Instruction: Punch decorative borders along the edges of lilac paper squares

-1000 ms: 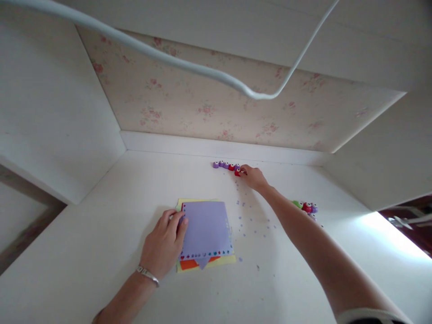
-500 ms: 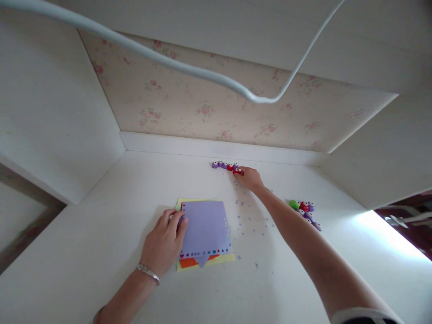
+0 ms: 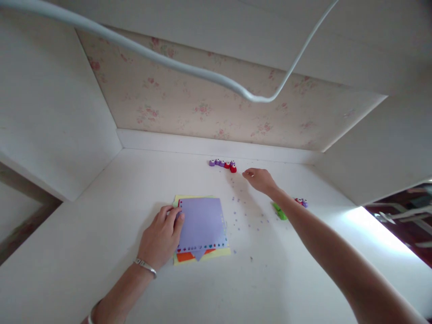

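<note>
My left hand [image 3: 162, 234] lies over the left edge of a purple paper sheet [image 3: 200, 222], its fingers and thumb closed on a small purple craft punch [image 3: 180, 215], mostly covered. Small punched shapes run along the sheet's borders, with yellow and orange paper [image 3: 186, 257] showing beneath. Near the back of the table, my right hand [image 3: 258, 178] hovers with its fingers curled together and nothing visible in them. Just left of it is a red craft punch [image 3: 233, 168], at the end of a row of purple punches [image 3: 217, 162] and another red one.
Beside and partly behind my right forearm are green punches [image 3: 280, 211] and a red and purple pair [image 3: 301, 202]. Tiny purple paper bits [image 3: 249, 220] are scattered on the white table. A white cable [image 3: 202, 75] hangs across the upper view. Panels stand at both sides.
My right hand has let go of the red punch at the row's end and drawn back to the right. My left hand keeps its place on the paper. The view has shifted slightly.
</note>
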A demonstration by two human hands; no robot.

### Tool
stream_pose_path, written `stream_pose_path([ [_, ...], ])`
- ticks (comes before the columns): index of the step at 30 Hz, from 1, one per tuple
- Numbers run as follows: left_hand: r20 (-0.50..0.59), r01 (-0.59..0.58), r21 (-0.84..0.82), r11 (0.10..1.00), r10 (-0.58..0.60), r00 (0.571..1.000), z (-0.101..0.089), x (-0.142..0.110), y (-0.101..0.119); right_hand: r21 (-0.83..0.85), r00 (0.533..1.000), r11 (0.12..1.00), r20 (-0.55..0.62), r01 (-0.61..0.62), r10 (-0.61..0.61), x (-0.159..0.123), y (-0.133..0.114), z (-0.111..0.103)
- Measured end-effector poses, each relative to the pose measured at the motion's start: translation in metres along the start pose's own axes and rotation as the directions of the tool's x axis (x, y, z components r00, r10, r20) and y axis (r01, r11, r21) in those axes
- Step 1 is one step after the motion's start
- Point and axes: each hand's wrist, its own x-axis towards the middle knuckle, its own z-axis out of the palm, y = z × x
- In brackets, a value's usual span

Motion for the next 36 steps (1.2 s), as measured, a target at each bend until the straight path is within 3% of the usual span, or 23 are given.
stream_pose_path([
  [4, -0.018, -0.006, 0.024, 1.0, 0.007, 1.0, 0.003, 0.0, -0.001, -0.012, 0.985, 1.0, 0.169, 0.025, -0.023, -0.045, 0.047, -0.038],
  [7, -0.015, -0.018, 0.03, 0.999, 0.018, 1.0, 0.004, 0.001, -0.002, -0.034, 0.944, 0.998, 0.329, 0.051, -0.037, -0.078, 0.079, -0.051],
  [10, -0.017, -0.04, 0.032, 0.999, 0.041, 0.999, 0.005, 0.001, -0.002, -0.086, 0.928, 0.984, 0.353, 0.157, -0.117, -0.099, 0.098, -0.046],
  [14, -0.02, -0.027, 0.035, 0.999, 0.028, 0.999, 0.004, 0.001, -0.002, -0.16, 0.941, 0.973, 0.321, 0.166, -0.107, -0.1, 0.106, -0.028],
  [19, -0.004, 0.0, 0.006, 1.0, 0.0, 1.0, 0.002, 0.001, -0.001, -0.132, 0.948, 0.985, 0.311, 0.114, -0.068, -0.096, 0.109, -0.016],
  [26, 0.001, -0.001, 0.046, 0.999, 0.001, 1.0, 0.001, 0.001, 0.001, -0.249, 0.934, 0.938, 0.321, 0.241, -0.155, -0.111, 0.092, -0.014],
  [33, -0.003, -0.012, 0.045, 0.999, 0.012, 1.0, 0.0, 0.001, 0.002, -0.047, 0.945, 0.967, 0.231, 0.249, -0.232, -0.093, 0.063, -0.014],
  [36, 0.004, -0.014, 0.035, 0.999, 0.013, 1.0, 0.0, 0.001, 0.002, 0.018, 0.969, 0.981, 0.15, 0.195, -0.196, -0.074, 0.041, -0.008],
])
